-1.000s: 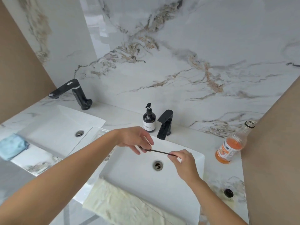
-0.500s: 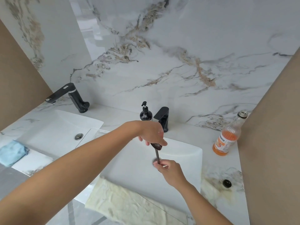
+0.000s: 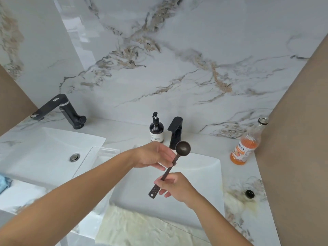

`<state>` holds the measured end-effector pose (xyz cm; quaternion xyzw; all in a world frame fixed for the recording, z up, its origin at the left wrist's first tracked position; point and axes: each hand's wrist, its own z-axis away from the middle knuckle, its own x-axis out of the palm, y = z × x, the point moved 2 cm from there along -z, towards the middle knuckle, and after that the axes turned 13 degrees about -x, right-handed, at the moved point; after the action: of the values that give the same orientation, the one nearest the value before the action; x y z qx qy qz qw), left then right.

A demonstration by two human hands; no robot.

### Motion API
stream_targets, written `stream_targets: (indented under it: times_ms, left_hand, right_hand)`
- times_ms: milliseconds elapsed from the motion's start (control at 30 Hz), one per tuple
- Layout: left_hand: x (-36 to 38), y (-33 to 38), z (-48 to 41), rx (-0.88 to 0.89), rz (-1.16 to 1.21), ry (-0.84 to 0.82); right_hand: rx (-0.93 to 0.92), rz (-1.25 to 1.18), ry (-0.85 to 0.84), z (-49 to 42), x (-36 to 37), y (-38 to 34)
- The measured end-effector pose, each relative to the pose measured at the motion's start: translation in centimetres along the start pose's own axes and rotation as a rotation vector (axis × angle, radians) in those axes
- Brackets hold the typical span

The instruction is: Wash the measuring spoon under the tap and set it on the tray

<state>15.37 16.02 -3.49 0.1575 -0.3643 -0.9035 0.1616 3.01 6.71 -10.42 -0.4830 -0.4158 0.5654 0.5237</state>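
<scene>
A dark measuring spoon (image 3: 182, 148) with a long thin handle is held tilted over the right white sink (image 3: 204, 176), bowl up and facing me, just below the black tap (image 3: 175, 132). My right hand (image 3: 174, 188) grips the lower handle. My left hand (image 3: 154, 155) rests against the upper handle with fingers spread, palm turned to the spoon. No water runs from the tap. A clear plastic tray (image 3: 99, 153) lies between the two sinks, partly behind my left forearm.
A dark soap pump bottle (image 3: 156, 129) stands left of the tap. An open bottle of orange liquid (image 3: 245, 150) and its black cap (image 3: 249, 193) are on the right counter. A second sink (image 3: 44, 151) with black tap (image 3: 58, 110) lies left; a pale towel (image 3: 142, 226) drapes the front edge.
The spoon swung from lying level between both hands to standing tilted with its bowl up near the tap. My left hand uncovered the bowl and slid down to the handle.
</scene>
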Motion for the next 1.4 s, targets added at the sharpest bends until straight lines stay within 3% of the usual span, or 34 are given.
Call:
stream_targets:
  times_ms: [200, 300, 500, 600, 733, 867, 1267, 1400]
  left_hand:
    - [-8.2, -5.1, 2.2, 0.053, 0.178, -0.008]
    - [-14.5, -9.2, 4.2, 0.031, 0.307, 0.070]
    - [-21.3, -20.6, 5.0, -0.240, 0.356, 0.186]
    - [-20.7, -23.9, 3.6, -0.333, 0.201, 0.212]
    - [-19.1, -25.5, 1.4, -0.354, 0.031, 0.313]
    - [-19.0, -26.3, 0.2, -0.362, -0.018, 0.414]
    - [-19.7, -26.9, 0.1, -0.375, 0.046, 0.422]
    - [-19.6, -26.3, 0.7, -0.457, 0.024, 0.373]
  right_hand:
    - [0.028, 0.042, -0.042, -4.2, 6.6, -3.0]
    - [0.029, -0.006, 0.006, -7.9, 12.9, -4.3]
    - [0.304, -0.124, 0.091, -12.6, 25.6, -2.0]
    - [0.431, -0.130, 0.159, -12.6, 29.4, -0.1]
    - [0.487, -0.068, 0.345, -12.9, 30.7, 1.4]
    - [0.527, -0.067, 0.400, -13.4, 31.1, 2.4]
    - [0.503, 0.184, 0.320, -13.6, 31.4, 2.8]
    - [0.427, 0.274, 0.230, -13.1, 30.9, 2.4]
